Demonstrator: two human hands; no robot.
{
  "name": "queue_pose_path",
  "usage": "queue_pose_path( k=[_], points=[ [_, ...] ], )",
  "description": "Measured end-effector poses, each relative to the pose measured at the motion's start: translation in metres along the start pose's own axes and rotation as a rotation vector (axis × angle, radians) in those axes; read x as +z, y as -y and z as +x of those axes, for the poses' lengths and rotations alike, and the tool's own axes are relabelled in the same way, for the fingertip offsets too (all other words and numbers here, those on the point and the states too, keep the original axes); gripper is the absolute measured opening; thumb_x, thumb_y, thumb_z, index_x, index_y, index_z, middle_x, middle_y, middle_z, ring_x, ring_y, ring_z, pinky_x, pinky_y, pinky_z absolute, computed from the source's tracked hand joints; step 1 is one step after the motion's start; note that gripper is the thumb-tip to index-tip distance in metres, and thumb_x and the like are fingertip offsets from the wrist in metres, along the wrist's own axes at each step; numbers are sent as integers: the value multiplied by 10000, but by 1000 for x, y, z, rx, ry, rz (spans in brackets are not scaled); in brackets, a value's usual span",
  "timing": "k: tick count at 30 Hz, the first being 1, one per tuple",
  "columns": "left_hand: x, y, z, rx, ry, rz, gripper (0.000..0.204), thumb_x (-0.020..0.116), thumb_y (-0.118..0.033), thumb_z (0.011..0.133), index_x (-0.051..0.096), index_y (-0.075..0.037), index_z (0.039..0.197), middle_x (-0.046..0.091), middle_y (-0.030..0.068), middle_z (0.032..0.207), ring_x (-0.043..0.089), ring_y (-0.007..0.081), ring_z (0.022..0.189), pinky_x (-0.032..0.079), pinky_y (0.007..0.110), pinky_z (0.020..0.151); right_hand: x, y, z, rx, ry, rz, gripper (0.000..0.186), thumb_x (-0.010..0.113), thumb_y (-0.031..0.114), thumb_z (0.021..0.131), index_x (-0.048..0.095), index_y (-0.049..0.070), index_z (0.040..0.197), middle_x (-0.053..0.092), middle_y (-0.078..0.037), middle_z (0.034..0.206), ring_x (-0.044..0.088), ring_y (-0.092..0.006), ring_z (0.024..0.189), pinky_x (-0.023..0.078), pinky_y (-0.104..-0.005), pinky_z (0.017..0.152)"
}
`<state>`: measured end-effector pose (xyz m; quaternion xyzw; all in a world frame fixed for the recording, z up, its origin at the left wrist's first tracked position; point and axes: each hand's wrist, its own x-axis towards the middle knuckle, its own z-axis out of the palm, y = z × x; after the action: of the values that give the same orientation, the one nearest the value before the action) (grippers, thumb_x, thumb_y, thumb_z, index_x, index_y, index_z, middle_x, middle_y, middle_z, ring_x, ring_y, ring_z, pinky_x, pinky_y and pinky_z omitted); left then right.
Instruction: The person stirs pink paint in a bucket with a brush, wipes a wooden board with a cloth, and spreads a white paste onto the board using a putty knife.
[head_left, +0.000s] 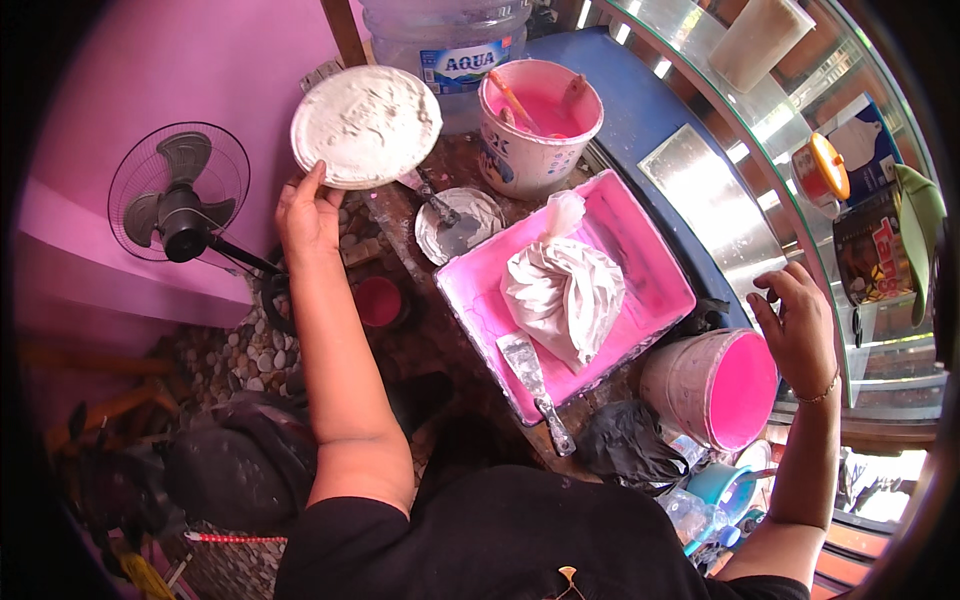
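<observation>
My left hand (310, 215) grips the edge of a round white lid (365, 125), coated with pale paste, at upper left. My right hand (805, 325) is raised at right with curved fingers apart and nothing in them, near a tilted bucket (670, 385) that is pink inside. Between my hands sits a pink-coated tray (665, 250) holding a white plastic bag (560, 290); a smeared putty knife (525, 370) lies over its near edge. Behind the tray is a bucket of pink liquid (530, 160) with sticks in it. A smaller smeared lid (430, 235) lies left of the tray.
A standing fan (185, 230) is at left by the pink wall. A large water jug (400, 20) stands at back. Glass shelves (720, 120) with containers curve along the right. A black bag (625, 440) and blue tub (730, 490) sit at lower right.
</observation>
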<state>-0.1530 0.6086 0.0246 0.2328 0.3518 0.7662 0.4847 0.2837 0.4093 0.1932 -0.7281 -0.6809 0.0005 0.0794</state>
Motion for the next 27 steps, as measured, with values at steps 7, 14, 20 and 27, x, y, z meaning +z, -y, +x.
queue_pose_path(
  k=[7,14,20,27],
  points=[
    [-37,-4,-15,-169,-8,-116,159,594,13,818,570,36,973,611,116,978,582,211,956,517,369,837,-2,2,-12,17,110,47,138,634,118,768,616,20,863,548,-114,775,537,-252,621,417,-356,593],
    [-64,11,-20,-97,-214,-146,262,587,-19,840,520,64,1079,562,141,1112,550,239,1035,492,404,897,5,22,5,-96,271,97,155,658,94,735,619,21,866,561,-120,755,564,-273,649,432,-364,606],
    [-111,42,-5,-102,-378,-212,264,528,-28,884,492,88,1119,535,175,1160,520,279,1095,462,443,946,6,75,25,-272,316,102,165,659,85,732,608,22,876,569,-131,790,599,-294,724,455,-389,636],
    [-120,80,11,-265,-328,-244,352,552,14,859,439,94,1182,478,191,1239,466,299,1167,393,469,1019,-5,78,6,-286,314,91,171,662,69,725,607,24,881,565,-129,795,594,-301,719,458,-379,637]
  ],
)
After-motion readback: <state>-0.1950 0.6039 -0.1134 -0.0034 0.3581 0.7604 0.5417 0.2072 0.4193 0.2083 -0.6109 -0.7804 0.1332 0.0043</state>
